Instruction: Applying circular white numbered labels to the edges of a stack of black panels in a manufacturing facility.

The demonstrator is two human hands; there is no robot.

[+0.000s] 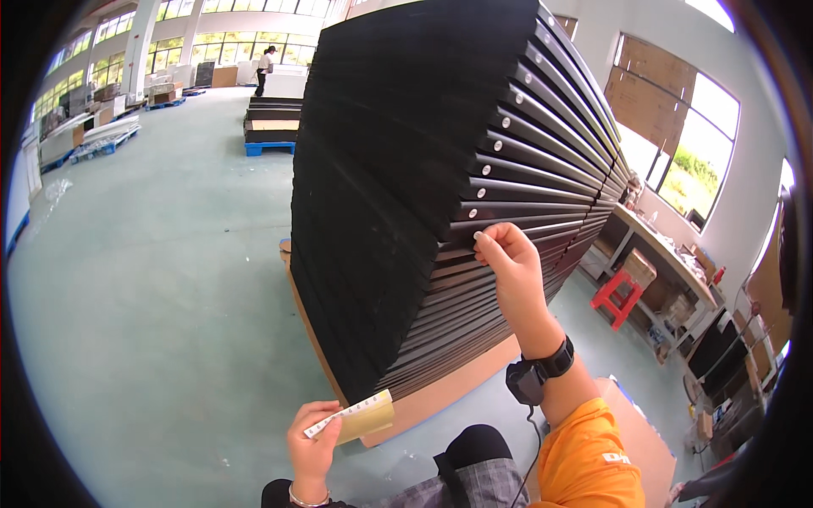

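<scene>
A tall stack of black panels (381,144) stands in front of me, with one small round white sticker on each of several panel ends, in a row up the corner. My right hand (513,264) pinches a round white sticker (478,236) between thumb and forefinger, at the end of the panel just below the lowest stickered one. Low on the left, my left hand (310,442) grips a strip of stickers (366,418) with yellowish backing and a row of round marks along its white edge. The strip is held near the stack's bottom corner.
Cardboard (457,398) lies under the stack. To the right are a red stool (616,298) with a box on it and a cluttered workbench (669,254). Farther off, a blue pallet (269,149) bears more panels, and a person (265,71) stands behind it.
</scene>
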